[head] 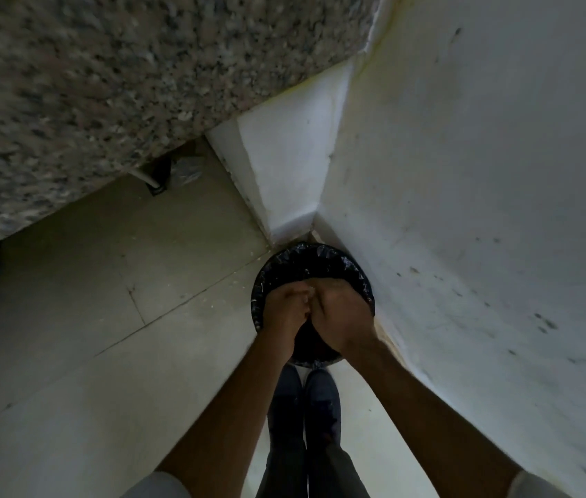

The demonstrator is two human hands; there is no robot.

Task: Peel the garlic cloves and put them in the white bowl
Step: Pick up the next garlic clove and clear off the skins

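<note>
Counter (pixel 86 84): speckled granite slab, blurred, fills the upper left; its front edge runs diagonally down to the left.
Pipe (pixel 147 177): pale, with a dark fitting, tucked under the counter's edge.
Floor (pixel 104 318): pale tiles with dark joint lines and scattered light flecks near the far corner.
Left sleeve (pixel 162 487): white cuff at the bottom edge, bare forearm reaching up from it.
Support (pixel 284 156): white plastered block under the counter's right end, meeting the floor at the far corner.
Left hand (pixel 286 310): over the bin's left rim, fingers curled inward and bunched, knuckles touching the right hand.
Bin (pixel 320 257): round, lined with a crinkled black bag, set in the floor's far corner against the wall.
Shoes (pixel 305 400): dark pair, side by side, toes just beside the bin's near rim.
Right hand (pixel 341 314): over the bin's middle, back of the hand to the camera, fingers curled down and pressed to the left hand; fingertips hidden.
Garlic: none visible; cannot tell whether a clove sits inside the joined hands.
Wall (pixel 481 174): white, scuffed with dark marks, fills the right side.
</note>
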